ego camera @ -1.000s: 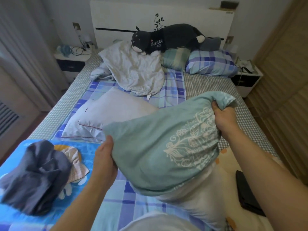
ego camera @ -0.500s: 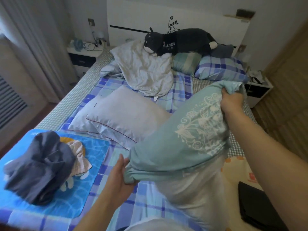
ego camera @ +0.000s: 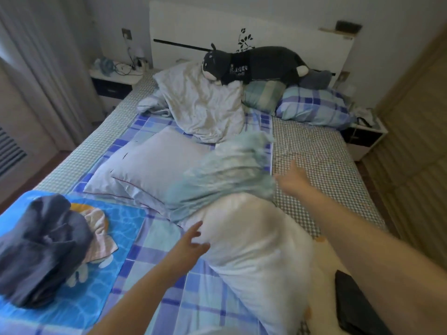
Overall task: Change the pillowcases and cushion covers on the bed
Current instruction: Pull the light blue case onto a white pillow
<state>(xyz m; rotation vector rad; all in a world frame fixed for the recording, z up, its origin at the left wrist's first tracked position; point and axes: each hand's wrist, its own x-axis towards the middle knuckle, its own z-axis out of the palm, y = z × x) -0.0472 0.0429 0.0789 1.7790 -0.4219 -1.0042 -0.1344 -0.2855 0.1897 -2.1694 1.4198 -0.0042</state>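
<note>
Teal pillowcase [ego camera: 225,172] half on white pillow [ego camera: 254,238], mid-bed, motion-blurred. Left hand [ego camera: 191,245] fingers loose at pillow edge; right hand [ego camera: 291,176] fingers spread, holding nothing. Advice: regrip case corners, pull evenly toward pillow's near end.

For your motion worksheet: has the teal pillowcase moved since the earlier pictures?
Yes. The teal pillowcase has left both hands and gone forward toward the headboard, now bunched past the white pillow.

Both hands let go of the teal pillowcase [ego camera: 229,175], left hand [ego camera: 191,243] now open beside the white pillow [ego camera: 254,250], right hand [ego camera: 292,177] open over the checked sheet, pillowcase bunched and blurred at the pillow's far end
</note>
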